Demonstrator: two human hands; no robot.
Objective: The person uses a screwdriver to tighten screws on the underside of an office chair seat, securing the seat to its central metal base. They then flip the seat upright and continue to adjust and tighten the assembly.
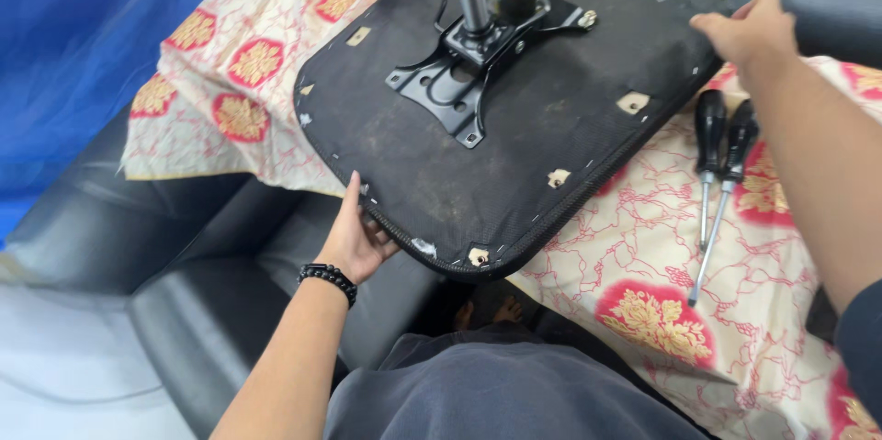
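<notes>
A floral cloth (643, 247) covers the desk beside a blue wall (83, 45) (two screwdrivers (721, 174) lie there). Left hand (354, 238) grasps the upturned chair seat (514, 128); right hand (749, 36) grips its armrest (831, 13), fingers hidden.

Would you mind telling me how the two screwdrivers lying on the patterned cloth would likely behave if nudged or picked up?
The two screwdrivers have rounded black handles and thin round shafts, so they would probably roll if nudged. The patterned cloth beneath looks soft, which may slow that. They look stiff and likely light enough for one hand; the glossy handles could be a little slippery.
</notes>
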